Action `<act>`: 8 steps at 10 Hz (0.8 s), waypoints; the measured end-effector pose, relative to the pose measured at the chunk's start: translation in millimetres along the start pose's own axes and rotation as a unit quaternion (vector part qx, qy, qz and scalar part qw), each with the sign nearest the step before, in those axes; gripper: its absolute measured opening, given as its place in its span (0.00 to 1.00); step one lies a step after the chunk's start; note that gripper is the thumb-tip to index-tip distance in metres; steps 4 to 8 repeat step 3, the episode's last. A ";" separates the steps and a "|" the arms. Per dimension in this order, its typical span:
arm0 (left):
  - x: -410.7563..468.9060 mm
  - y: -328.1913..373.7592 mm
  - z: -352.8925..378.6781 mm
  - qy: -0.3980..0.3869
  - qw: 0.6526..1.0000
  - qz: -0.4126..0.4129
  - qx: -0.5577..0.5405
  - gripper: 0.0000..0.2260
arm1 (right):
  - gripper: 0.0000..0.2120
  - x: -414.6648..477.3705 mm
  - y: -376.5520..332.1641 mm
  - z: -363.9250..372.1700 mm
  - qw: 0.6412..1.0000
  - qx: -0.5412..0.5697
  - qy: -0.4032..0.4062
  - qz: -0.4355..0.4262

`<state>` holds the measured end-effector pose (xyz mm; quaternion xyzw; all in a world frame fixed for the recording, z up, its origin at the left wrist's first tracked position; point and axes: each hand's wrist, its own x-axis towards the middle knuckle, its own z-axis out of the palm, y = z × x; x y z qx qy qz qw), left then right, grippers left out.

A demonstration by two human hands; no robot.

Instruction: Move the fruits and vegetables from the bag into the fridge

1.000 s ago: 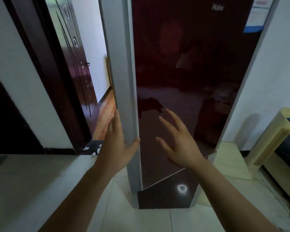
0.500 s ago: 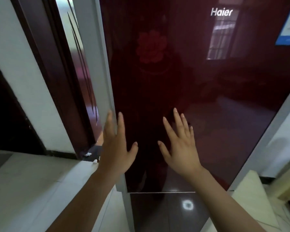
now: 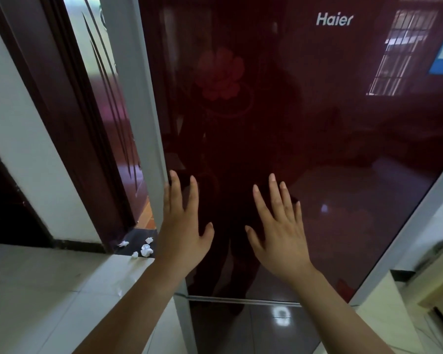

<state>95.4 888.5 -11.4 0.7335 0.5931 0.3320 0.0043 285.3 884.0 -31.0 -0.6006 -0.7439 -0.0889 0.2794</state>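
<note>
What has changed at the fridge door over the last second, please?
The left hand let go of the grey edge of the glossy dark red fridge door and now lies flat on it, beside the right hand, which moved forward against it. Both stay empty, fingers spread.

Both hands (image 3: 182, 233) now flat, side by side, against fridge door (image 3: 317, 149).
</note>
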 end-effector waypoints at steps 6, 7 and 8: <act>-2.9 -4.2 -5.5 -0.015 1.000 0.005 0.002 0.41 | 0.35 -5.5 1.8 -5.8 0.998 0.055 0.007 -0.021; -2.9 -4.2 -5.5 -0.015 1.000 0.005 0.002 0.41 | 0.35 -5.5 1.8 -5.8 0.998 0.055 0.007 -0.021; -2.9 -4.2 -5.5 -0.015 1.000 0.005 0.002 0.41 | 0.35 -5.5 1.8 -5.8 0.998 0.055 0.007 -0.021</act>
